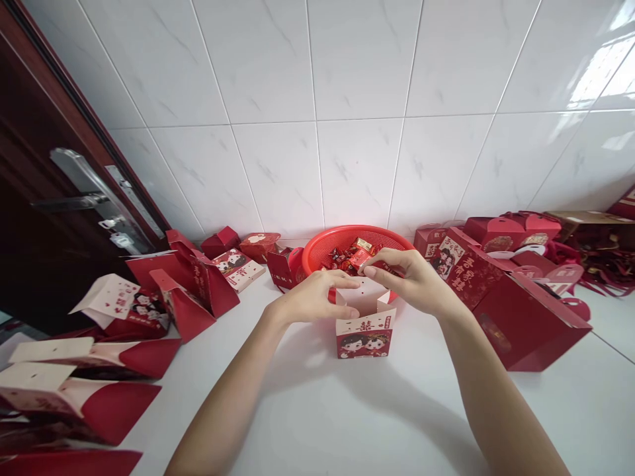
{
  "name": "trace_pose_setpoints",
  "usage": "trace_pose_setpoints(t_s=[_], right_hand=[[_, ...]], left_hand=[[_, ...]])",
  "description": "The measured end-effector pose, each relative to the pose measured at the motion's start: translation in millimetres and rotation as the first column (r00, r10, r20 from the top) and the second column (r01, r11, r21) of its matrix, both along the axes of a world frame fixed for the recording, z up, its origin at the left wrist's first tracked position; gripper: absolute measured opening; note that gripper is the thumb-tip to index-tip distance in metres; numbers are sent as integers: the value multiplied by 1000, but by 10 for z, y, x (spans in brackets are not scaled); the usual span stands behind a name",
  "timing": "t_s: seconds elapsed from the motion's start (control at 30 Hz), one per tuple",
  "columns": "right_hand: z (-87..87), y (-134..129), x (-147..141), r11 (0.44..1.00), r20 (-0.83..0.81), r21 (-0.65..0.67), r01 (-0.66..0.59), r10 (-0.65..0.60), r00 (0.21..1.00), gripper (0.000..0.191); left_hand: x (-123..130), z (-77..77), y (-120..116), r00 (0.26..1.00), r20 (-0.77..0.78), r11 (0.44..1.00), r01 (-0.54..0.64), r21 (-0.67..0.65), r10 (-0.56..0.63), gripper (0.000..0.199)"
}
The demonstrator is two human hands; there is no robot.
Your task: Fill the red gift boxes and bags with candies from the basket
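A small red and white box (364, 341) with two cartoon faces stands open at its top on the white table. My left hand (317, 297) is at the box's left upper edge, thumb and fingers apart around its rim. My right hand (409, 277) is above the box's right side, thumb and fingertips pinched together on a small red packet (360, 258). Just behind the box, a red plastic basket (317, 248) holds many wrapped sweets. The inside of the box is mostly hidden.
Several open red boxes (119, 396) line the left side of the white table (317, 423). A large red box (533, 324) stands at right, with smaller boxes (496, 235) behind. A tiled wall (357, 165) closes off the back; a dark door is at left.
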State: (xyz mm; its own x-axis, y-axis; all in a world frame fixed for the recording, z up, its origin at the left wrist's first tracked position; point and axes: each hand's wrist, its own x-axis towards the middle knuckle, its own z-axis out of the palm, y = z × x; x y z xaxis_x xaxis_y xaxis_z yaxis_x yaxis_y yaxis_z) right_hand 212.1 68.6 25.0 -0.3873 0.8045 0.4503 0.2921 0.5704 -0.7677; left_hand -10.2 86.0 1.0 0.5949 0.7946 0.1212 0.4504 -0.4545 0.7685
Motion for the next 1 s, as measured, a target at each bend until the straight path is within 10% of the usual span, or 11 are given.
trace_pose_setpoints(t_s=[0.23,0.43,1.0], right_hand=[[-101,49,-69,981,103,-109,-161,172,980,14],[-108,50,21,953,198,-187,-239,275,941,16],[45,39,339,992,86,77,97,-103,991,30]], left_hand=[[36,69,-28,998,-44,997,50,67,-47,21],[28,55,-19,995,-30,995,94,23,-93,31],[19,34,5,990,-103,984,113,138,-99,29]])
